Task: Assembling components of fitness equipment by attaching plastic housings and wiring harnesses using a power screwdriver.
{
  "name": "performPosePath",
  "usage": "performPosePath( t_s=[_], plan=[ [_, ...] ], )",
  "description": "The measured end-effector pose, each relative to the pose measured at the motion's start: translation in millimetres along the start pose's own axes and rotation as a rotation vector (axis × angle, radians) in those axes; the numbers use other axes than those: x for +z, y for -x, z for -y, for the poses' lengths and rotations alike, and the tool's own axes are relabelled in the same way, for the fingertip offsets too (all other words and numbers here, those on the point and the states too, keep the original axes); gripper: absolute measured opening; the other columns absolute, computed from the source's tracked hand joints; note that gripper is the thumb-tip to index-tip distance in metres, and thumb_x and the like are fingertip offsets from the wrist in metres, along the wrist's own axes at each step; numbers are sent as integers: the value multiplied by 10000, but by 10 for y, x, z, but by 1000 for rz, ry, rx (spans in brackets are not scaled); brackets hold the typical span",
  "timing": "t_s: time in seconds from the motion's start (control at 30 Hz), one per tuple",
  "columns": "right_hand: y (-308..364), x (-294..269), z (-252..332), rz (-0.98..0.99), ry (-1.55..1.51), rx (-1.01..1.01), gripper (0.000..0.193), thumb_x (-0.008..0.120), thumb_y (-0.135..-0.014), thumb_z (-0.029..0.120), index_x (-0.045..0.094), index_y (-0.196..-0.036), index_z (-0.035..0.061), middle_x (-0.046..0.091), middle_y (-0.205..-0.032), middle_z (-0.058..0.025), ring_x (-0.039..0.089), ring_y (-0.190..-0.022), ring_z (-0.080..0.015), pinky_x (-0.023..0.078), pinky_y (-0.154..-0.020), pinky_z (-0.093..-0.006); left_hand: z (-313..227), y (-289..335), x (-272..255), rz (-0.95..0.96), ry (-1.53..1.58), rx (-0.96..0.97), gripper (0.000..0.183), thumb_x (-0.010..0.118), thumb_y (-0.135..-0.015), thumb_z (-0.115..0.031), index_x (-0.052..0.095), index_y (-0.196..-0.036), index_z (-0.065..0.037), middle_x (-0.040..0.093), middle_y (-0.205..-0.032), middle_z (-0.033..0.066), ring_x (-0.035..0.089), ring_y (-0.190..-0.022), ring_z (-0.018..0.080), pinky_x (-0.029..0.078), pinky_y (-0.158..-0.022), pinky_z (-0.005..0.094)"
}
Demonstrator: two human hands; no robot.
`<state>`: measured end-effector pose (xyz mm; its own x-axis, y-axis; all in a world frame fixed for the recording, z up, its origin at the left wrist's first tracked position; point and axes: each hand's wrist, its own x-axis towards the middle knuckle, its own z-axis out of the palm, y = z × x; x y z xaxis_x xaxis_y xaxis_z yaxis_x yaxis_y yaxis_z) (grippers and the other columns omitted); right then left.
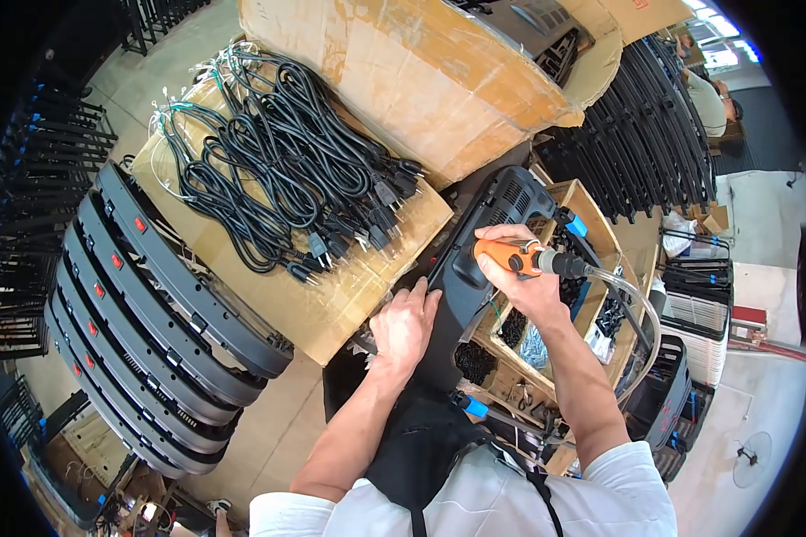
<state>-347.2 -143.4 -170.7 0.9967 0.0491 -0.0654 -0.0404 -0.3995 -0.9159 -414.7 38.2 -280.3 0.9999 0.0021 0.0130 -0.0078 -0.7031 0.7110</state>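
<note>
A long dark grey plastic panel [458, 309] with a vented end lies in front of me. My left hand [403, 327] is closed over its left edge, fingers bent; their far side is partly hidden. An orange power screwdriver [508, 257] is wrapped in my right hand [533, 288], above the panel's right side. A clear hose [651, 315] runs from the tool's rear collar and curves down to the right. The screwdriver's tip points towards the panel; I cannot tell whether it touches.
Black power cords [287, 152] lie bundled on a cardboard box [349, 304]. Curved grey panels [179, 295] are stacked at left. A wooden tray [607, 234] of screws and small parts sits right of the panel. Black metal frames [631, 134] stand behind it.
</note>
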Motion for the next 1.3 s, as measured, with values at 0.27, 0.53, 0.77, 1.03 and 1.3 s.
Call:
performPosePath(
  t_s=[0.27,0.53,0.77,1.03,1.3],
  plan=[
    [40,70,-6,-24,50,-42,320,800,-884,51,688,-1184,39,723,-1169,-77,679,-1076,-150,543,-969,-311,27,18,-73,0,33,33,356,718,-965,-378,755,-1175,-93,720,-845,116,735,-741,324,590,-641,445],
    [636,-229,434,-293,-179,-127,476,790,-877,20,602,-1313,-21,737,-1208,-170,705,-1103,-219,557,-1011,-376,-103,470,-529,485,1253,-555,255,533,-1106,-235,669,-1131,-21,694,-980,81,673,-850,219,548,-758,365],
    [1688,-326,554,-402,-315,-62,548,795,-885,84,535,-1359,-6,714,-1234,-230,695,-1158,-294,540,-1050,-443,-93,992,-332,860,1618,-852,226,525,-1119,-193,595,-1245,-20,675,-993,62,676,-824,172,548,-672,288],
    [2711,-270,303,-445,-384,-4,533,797,-871,50,545,-1338,-8,716,-1226,-223,696,-1162,-295,538,-1058,-439,-175,1426,-149,927,1474,-661,255,536,-1122,-283,618,-1212,-59,668,-857,25,620,-704,126,479,-593,250],
    [3365,-220,19,-379,-435,-58,498,777,-877,34,546,-1316,-8,720,-1212,-214,697,-1158,-292,548,-1044,-442,-254,2108,-175,846,1401,-661,283,529,-1123,-289,653,-1249,-68,664,-928,10,585,-780,122,477,-682,267]
  ],
)
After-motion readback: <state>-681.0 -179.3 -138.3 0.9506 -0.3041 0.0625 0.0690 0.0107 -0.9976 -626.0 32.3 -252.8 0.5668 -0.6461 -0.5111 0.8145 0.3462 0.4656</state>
